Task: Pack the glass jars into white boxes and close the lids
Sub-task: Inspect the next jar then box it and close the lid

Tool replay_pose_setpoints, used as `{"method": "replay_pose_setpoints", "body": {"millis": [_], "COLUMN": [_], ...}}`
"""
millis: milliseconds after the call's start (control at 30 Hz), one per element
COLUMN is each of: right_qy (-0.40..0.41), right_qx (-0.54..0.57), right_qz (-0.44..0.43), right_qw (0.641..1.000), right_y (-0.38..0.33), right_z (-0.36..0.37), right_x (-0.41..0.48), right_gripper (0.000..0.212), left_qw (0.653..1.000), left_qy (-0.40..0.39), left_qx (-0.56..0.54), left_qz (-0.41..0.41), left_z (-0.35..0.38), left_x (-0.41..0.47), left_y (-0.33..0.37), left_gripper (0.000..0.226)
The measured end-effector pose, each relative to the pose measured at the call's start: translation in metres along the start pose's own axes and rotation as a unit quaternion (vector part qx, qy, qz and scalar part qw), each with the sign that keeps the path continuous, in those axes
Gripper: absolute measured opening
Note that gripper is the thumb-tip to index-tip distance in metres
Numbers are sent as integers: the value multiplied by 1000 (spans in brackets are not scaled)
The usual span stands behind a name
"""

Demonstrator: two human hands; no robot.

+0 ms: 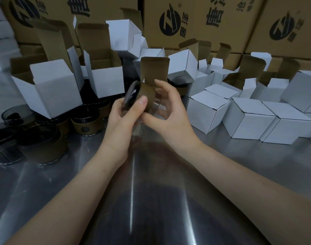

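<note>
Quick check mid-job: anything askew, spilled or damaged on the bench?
Nothing spilled or broken shows. The open white boxes on the left stand tilted, seemingly propped on the standing jars rather than flat on the table. The closed boxes on the right sit squarely. The held jar lies sideways between left hand and right hand.

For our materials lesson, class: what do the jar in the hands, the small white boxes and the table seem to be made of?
The jar: dark glossy glass, by its reflections; the brown band looks matte, perhaps paper or leather. The white boxes: cardboard, white outside, brown inside the open flaps. The table: probably brushed steel, given streaky grey reflections.
</note>
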State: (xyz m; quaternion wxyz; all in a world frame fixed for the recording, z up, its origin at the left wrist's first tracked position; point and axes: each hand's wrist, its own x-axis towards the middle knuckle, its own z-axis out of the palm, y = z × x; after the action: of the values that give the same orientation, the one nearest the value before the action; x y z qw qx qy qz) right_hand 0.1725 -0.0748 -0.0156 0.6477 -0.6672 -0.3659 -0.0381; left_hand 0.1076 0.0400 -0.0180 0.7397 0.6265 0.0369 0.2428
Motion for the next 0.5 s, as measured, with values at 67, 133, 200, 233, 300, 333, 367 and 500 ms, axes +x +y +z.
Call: {"method": "replay_pose_setpoints", "body": {"millis": [67,133,200,233,300,333,367,500], "right_qy": [0,-6,-7,-6,-7,-8,-8,-44], "right_qx": [12,14,29,35,35,27,17,-67], "right_qz": [35,48,48,47,39,33,28,2], "right_qw": [999,999,998,998,999,999,999,997], "right_y": [0,2,2,2,2,2,3,4], "right_z": [0,-2,-3,-3,-4,-5,-5,-11], "right_x": [1,2,2,3,5,5,6,6], "right_gripper": [69,64,57,56,54,54,55,53], "left_qw": [1000,999,998,998,998,998,998,997], "left_qy": [-14,-22,-31,-35,-36,-31,-20,66], "left_qx": [2,13,26,29,30,30,30,27], "left_qz": [-22,-35,-43,-46,-50,-50,-49,-39], "left_z": [0,0,0,0,2,2,3,2], "left_x": [1,2,2,2,0,0,0,3], "left_y": [-1,-1,-1,0,1,1,1,1], "left_gripper": [59,63,69,73,78,79,77,65]}}
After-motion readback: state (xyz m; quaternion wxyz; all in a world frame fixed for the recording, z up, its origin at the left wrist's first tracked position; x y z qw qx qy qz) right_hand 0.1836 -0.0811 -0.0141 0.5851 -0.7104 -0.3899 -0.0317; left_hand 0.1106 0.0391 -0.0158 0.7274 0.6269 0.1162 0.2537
